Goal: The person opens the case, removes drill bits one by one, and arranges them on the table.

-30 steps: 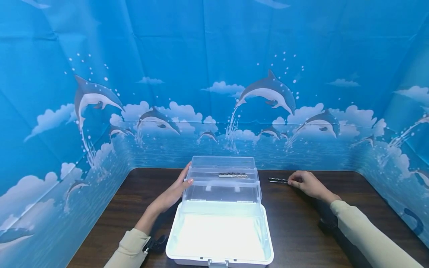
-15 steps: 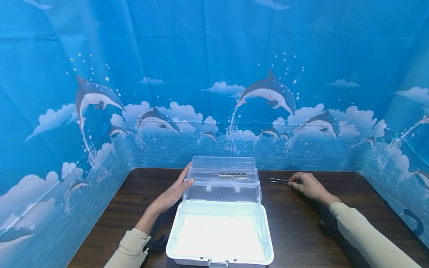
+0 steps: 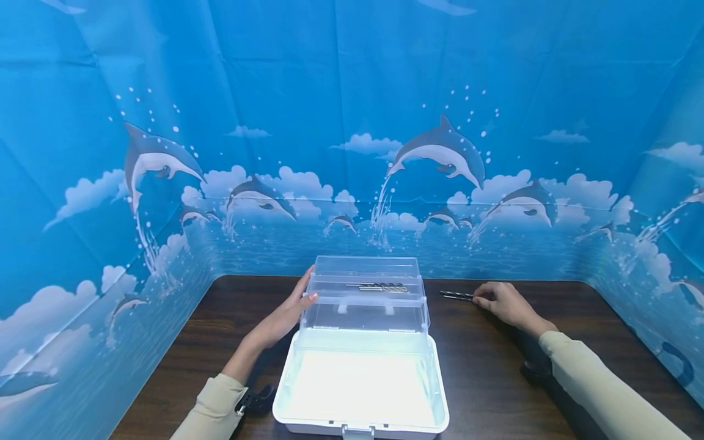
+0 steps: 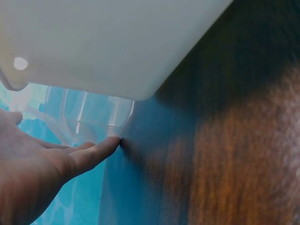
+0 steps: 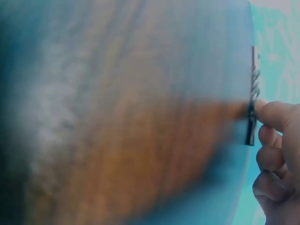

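A white storage box with its clear lid and see-through trays raised stands on the dark wooden table. My left hand rests against the left side of this raised clear part, thumb in front and fingers reaching behind. Those fingers look straight in the left wrist view, beside the clear plastic. To the right of the box, my right hand pinches metal drill bits at their right end, low over the table. In the right wrist view, fingertips meet the spiral-fluted bits.
More drill bits show through the raised clear part. A blue dolphin-print curtain surrounds the table at the back and sides. The box's latch faces me at the front.
My right hand shifts very slightly on the drill bits, and a second bit shows more distinctly beside the first. My left hand and the box stay where they are.
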`<control>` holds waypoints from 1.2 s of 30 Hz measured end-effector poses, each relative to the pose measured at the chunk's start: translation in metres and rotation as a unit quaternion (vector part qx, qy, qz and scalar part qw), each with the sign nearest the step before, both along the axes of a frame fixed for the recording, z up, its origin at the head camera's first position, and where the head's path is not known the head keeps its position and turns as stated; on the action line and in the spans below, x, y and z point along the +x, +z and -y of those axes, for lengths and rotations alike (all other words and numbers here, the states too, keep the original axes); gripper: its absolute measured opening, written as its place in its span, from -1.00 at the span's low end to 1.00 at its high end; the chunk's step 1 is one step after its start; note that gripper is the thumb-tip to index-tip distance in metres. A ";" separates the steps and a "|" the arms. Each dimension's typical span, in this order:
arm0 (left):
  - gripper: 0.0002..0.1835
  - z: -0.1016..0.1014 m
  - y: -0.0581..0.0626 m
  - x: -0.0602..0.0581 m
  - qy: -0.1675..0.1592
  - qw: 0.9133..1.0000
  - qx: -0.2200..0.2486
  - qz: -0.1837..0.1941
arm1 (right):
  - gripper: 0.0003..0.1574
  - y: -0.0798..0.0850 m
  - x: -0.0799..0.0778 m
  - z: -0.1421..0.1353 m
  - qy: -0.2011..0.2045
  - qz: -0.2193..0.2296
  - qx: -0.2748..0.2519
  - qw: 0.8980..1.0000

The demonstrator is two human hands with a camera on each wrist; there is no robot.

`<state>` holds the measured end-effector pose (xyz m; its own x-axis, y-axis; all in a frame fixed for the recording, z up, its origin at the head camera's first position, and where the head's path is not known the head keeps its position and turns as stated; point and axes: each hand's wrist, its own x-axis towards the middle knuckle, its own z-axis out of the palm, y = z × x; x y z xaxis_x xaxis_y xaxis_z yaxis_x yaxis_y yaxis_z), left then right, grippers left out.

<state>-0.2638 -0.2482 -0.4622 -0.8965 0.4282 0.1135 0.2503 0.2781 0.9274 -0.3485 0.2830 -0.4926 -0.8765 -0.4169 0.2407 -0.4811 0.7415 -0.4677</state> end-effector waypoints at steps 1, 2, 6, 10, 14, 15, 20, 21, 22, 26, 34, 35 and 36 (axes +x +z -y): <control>-0.26 0.000 0.000 0.000 -0.001 1.000 0.000 0.000 | -0.91 0.001 0.000 0.000 0.000 -0.001 -0.005 1.000; -0.26 0.000 0.000 0.000 -0.001 1.000 0.000 -0.001 | -0.90 0.003 0.001 -0.001 0.001 -0.001 -0.011 1.000; -0.26 0.000 0.001 0.001 0.001 1.000 0.001 0.002 | -0.84 0.017 0.001 0.002 0.010 -0.007 -0.033 0.999; -0.25 0.001 0.002 0.002 0.005 1.000 0.001 0.003 | -0.75 0.035 0.003 0.014 0.022 -0.028 -0.045 0.998; -0.25 0.002 0.001 0.001 0.005 1.000 -0.004 0.005 | -0.76 0.054 0.010 0.033 0.039 -0.039 -0.055 0.997; -0.24 0.002 0.001 0.001 0.004 1.000 -0.004 0.005 | -0.77 0.058 0.013 0.039 0.044 -0.041 -0.055 0.997; -0.25 0.001 0.000 0.000 0.002 1.000 -0.004 0.006 | -0.80 0.076 0.022 0.066 0.069 -0.048 -0.045 0.995; -0.25 0.000 0.000 0.000 0.001 1.000 -0.005 0.006 | -0.80 0.079 0.023 0.071 0.075 -0.049 -0.045 0.995; -0.25 0.000 0.000 0.000 0.002 1.000 -0.005 0.007 | -0.81 0.082 0.024 0.076 0.081 -0.050 -0.045 0.994; -0.28 -0.002 0.001 -0.001 -0.002 1.000 -0.003 0.007 | -0.81 0.093 0.030 0.093 0.106 -0.050 -0.055 0.992; -0.29 -0.002 0.002 -0.001 -0.004 1.000 -0.001 0.006 | -0.78 0.103 0.034 0.122 0.154 -0.035 -0.046 0.986; -0.28 -0.001 0.002 -0.001 -0.002 1.000 -0.002 0.006 | -0.78 0.104 0.034 0.125 0.158 -0.035 -0.041 0.986; -0.27 -0.001 0.002 0.000 -0.001 1.000 -0.003 0.005 | -0.79 0.105 0.035 0.128 0.162 -0.033 -0.037 0.986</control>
<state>-0.2643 -0.2471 -0.4602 -0.8971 0.4300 0.1013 0.2405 0.2831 0.9284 -0.3137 0.1551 -0.3875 -0.6821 -0.6510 0.3331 -0.7181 0.5100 -0.4736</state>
